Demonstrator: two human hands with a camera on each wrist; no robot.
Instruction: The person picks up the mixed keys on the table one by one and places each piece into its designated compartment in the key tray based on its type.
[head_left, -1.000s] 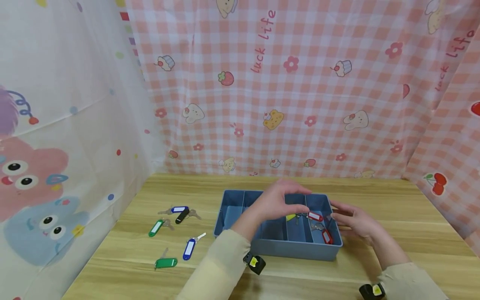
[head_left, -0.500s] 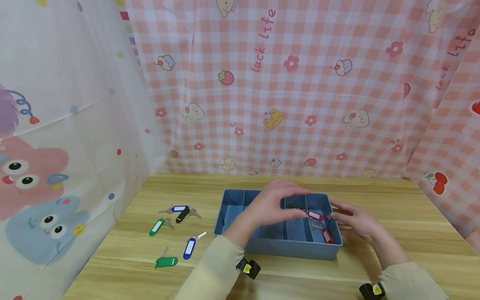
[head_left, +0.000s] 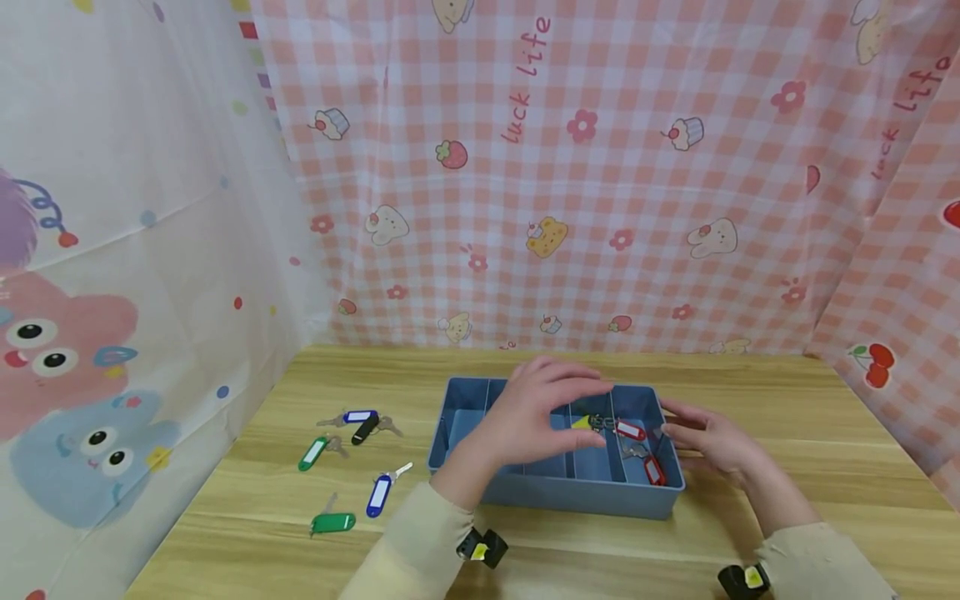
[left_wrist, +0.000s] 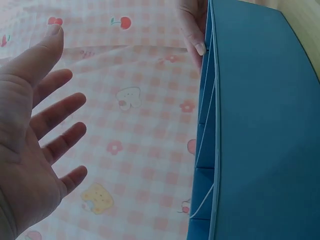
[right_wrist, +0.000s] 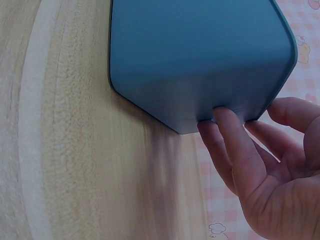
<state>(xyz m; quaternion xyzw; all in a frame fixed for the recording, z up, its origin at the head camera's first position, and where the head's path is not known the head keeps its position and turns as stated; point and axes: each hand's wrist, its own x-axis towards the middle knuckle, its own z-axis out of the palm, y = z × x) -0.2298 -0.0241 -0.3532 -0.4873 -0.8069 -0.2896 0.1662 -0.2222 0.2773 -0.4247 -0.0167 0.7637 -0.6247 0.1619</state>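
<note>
My left hand (head_left: 517, 412) hovers over the blue divided box (head_left: 577, 496), thumb and fingers spread apart and holding nothing. In the left wrist view its palm and loosely bent fingers show beside the box. Under its thumb, a yellow-tagged key (head_left: 581, 422) lies in the compartment beside the right-end one; the thumb partly covers it. The right-end compartment holds two red key tags (head_left: 654, 471) with keys (head_left: 634, 451). My right hand (head_left: 712, 446) rests its fingertips against the box's right end wall, clearly touching it in the right wrist view. My left hand hides part of the box's middle.
Left of the box lie a blue-tagged key (head_left: 379, 496), another blue tag (head_left: 360, 417), a black tag (head_left: 365, 429) and two green tags (head_left: 332, 523), with keys. Patterned cloth (head_left: 547, 183) hangs behind the wooden table (head_left: 255, 500) and along both sides.
My left hand has drifted slightly left over the box, fingers still apart. The yellow tag, hidden by the thumb half a second ago, shows again. My right hand stays at the box's end.
</note>
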